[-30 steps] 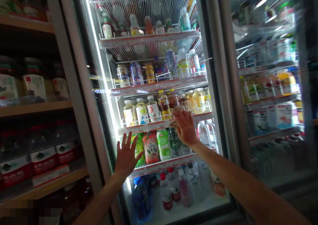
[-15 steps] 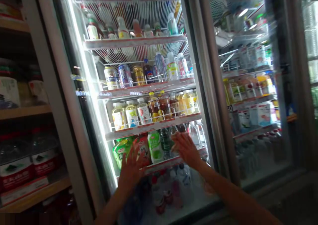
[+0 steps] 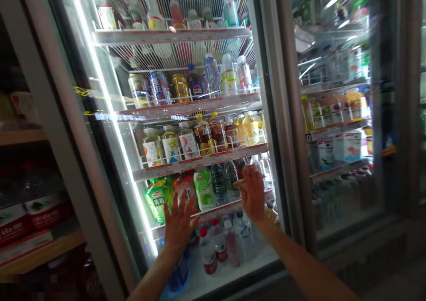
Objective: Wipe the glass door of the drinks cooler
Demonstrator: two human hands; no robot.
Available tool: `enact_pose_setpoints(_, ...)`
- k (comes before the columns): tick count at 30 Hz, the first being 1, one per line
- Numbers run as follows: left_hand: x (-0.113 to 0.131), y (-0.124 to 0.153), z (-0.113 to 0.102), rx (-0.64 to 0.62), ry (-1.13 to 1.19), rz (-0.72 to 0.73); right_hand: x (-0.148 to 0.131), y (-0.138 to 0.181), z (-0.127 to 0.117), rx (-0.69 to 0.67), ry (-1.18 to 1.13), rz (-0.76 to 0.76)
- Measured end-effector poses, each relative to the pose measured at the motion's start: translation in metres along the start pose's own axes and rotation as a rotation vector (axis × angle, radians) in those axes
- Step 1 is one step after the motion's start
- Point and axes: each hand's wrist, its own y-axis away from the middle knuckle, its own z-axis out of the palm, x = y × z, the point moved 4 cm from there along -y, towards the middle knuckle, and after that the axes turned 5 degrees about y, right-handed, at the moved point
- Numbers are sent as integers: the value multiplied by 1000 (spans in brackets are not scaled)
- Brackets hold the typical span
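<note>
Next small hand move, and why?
Perhaps ease the bare left hand slightly toward the red, rounded plastic drink container: the spread hand partly covers that container in this view, and no item shows in it. Whether they touch can't be judged.

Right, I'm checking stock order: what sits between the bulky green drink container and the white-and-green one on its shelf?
A bulky red drink container, partly hidden by the left hand, as the head view shows.

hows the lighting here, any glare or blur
Head view: the light strip glares white; head view again: the wooden shelf at left sits in shadow; same head view: the right hand looks slightly blurred, and blocky pixels mask the lower left corner.
</note>
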Motion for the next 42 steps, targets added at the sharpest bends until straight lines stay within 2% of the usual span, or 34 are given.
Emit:
enact_pose_setpoints(2,0,0,0,13,-1,0,-11,9,4,-149,-65,-247)
enact_pose_setpoints(3,1,0,0,13,-2,0,-13,12,4,-171,-79,-294)
enact_pose_setpoints(4,1,1,0,5,-4,-2,-9,13,3,-135,-70,-252)
enact_pose_setpoints(7,1,1,1,-17,-3,-8,8,15,-5,93,18,120)
enact_pose_setpoints(8,1,1,1,-16,-5,-9,7,17,-4,100,26,157)
enact_pose_setpoints(9,1,1,1,-11,-8,-9,2,19,-2,54,13,108)
enact_pose_setpoints(12,1,1,1,13,-13,-12,-19,25,6,-156,-63,-216)
enact_pose_setpoints(13,2,1,1,15,-10,-12,-21,26,5,-156,-60,-219)
enact_pose_setpoints(16,2,1,2,7,3,-23,-11,23,-1,21,9,91)
enact_pose_setpoints(17,2,1,2,1,7,-29,-11,23,-1,42,21,144)
enact_pose_setpoints(18,2,1,2,-1,10,-37,-13,24,0,22,15,113)
enact_pose_setpoints(21,2,2,1,-10,19,-65,-25,31,8,-165,-50,-227)
enact_pose_setpoints(22,2,2,1,-15,22,-73,-22,34,8,-189,-52,-268)
enact_pose_setpoints(23,3,2,1,-20,24,-80,-15,34,6,-167,-36,-227)
enact_pose_setpoints(26,6,3,3,-25,26,-97,14,36,-5,23,52,116)
enact_pose_setpoints(27,7,3,4,-19,25,-104,17,37,-7,50,64,158)
enact_pose_setpoints(28,7,3,5,-13,24,-112,17,38,-6,26,59,120)
enact_pose_setpoints(31,9,3,7,4,16,-125,4,43,0,-201,-10,-227)
enact_pose_setpoints(32,9,3,8,3,12,-122,5,43,0,-216,-13,-263)
enact_pose_setpoints(33,9,3,8,-2,9,-121,10,41,-2,-174,3,-214)
enact_pose_setpoints(36,9,4,9,-11,10,-128,30,38,-11,54,90,117)
enact_pose_setpoints(37,9,4,8,-6,12,-132,30,39,-11,47,88,116)
enact_pose_setpoints(40,9,5,8,-3,13,-140,12,43,-2,-194,-3,-221)
enact_pose_setpoints(41,9,5,8,-5,11,-138,8,43,-1,-230,-19,-272)
enact_pose_setpoints(42,10,5,8,-6,7,-137,9,41,-1,-207,-14,-236)
